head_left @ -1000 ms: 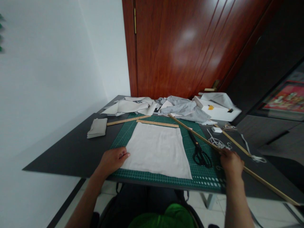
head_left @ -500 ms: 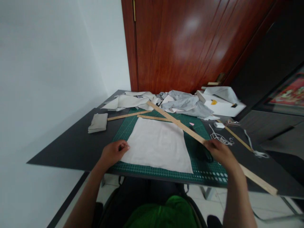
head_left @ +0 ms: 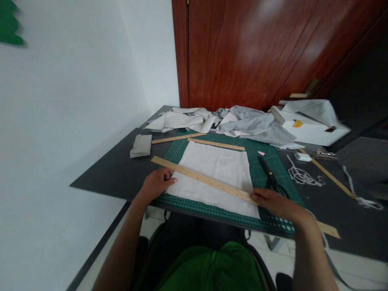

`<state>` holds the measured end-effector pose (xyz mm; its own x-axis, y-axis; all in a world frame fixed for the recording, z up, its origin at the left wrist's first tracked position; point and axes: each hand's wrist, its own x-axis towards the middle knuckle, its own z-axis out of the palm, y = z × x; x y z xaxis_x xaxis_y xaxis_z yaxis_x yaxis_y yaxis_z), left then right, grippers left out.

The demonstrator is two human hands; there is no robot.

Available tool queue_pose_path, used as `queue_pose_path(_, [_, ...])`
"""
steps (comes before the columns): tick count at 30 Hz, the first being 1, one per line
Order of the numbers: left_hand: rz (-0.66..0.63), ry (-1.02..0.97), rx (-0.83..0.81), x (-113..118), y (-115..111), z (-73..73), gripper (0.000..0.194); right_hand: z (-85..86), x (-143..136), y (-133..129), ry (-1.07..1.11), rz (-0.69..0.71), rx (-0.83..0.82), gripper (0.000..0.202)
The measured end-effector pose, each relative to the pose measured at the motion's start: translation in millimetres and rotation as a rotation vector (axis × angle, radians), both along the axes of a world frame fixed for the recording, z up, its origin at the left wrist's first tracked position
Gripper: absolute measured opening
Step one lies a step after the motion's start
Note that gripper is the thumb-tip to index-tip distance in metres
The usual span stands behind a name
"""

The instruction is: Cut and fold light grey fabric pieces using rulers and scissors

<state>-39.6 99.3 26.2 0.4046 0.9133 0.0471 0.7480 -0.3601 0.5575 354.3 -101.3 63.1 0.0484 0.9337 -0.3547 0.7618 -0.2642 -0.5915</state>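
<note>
A long wooden ruler lies slantwise across a white cloth, its far-left end reaching past the cloth's left edge. My right hand grips the ruler near the cloth's right edge, and the rest of it sticks out beyond my wrist. Half curled, with thumb and forefinger apart, my left hand rests at the cloth's left edge, just below the ruler. Whether its fingertips touch the ruler is hard to see. Beneath the cloth is a green cutting mat. Black scissors lie to the cloth's right.
A shorter ruler lies along the cloth's far edge; another wooden strip is left of it. Folded grey cloth sits at left. Crumpled fabric and a white box line the back. White cord lies at right.
My right hand has swung the ruler left and down onto the cloth. My left hand has loosened, its thumb now apart from the forefinger. The view has shifted left.
</note>
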Motion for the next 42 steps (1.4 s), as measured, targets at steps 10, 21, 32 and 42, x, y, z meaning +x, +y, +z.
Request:
queue_pose_path(10, [0.01,0.079,0.053,-25,5,0.3,0.037,-11.4,-12,-9,-0.59,-0.141,-0.07,0.032])
queue_pose_path(21, [-0.001,0.098,0.462,-16,-4,-6.3,0.03,-17.6,-102,25,-0.777,0.094,0.256,0.033])
queue_pose_path(32, [-0.259,0.073,0.406,-12,-6,-9.1,0.03,-26.6,-69,3,-0.588,0.109,0.21,0.05])
queue_pose_path(42, [-0.297,0.031,0.158,-15,-4,-7.7,0.079,-24.3,-79,2,-0.598,0.179,0.198,0.028])
